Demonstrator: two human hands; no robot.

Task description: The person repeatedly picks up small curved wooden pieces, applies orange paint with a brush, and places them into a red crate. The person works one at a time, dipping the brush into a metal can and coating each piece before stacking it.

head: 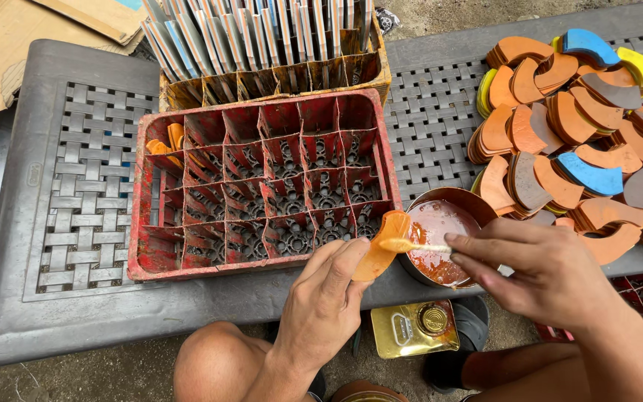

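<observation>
1. Over a grey woven-pattern plastic surface, a seated person works with both bare hands, knees showing at the lower edge of the view.
2. Left hand: its fingers are closed around the lower end of a curved orange piece, holding it tilted just above the front rim of the red crate.
3. Right hand: thumb and fingers are pinched on the handle of a small brush, whose wet tip touches the face of the orange piece.
4. A round metal bowl of reddish-orange liquid stands on the surface right beneath the brush, between the crate and the right hand.
5. The red crate is split into many compartments; a few orange pieces sit in its far left corner cells, and the rest look bare.
6. Behind it, a yellow crate is packed with upright flat pieces in white, blue and orange.
7. To the right, a loose heap of curved pieces, mostly orange and brown with a few blue and yellow, covers the surface.
8. A gold-coloured tin can with a round cap lies on the ground between the person's legs.
9. Cardboard lies at the upper left.
</observation>
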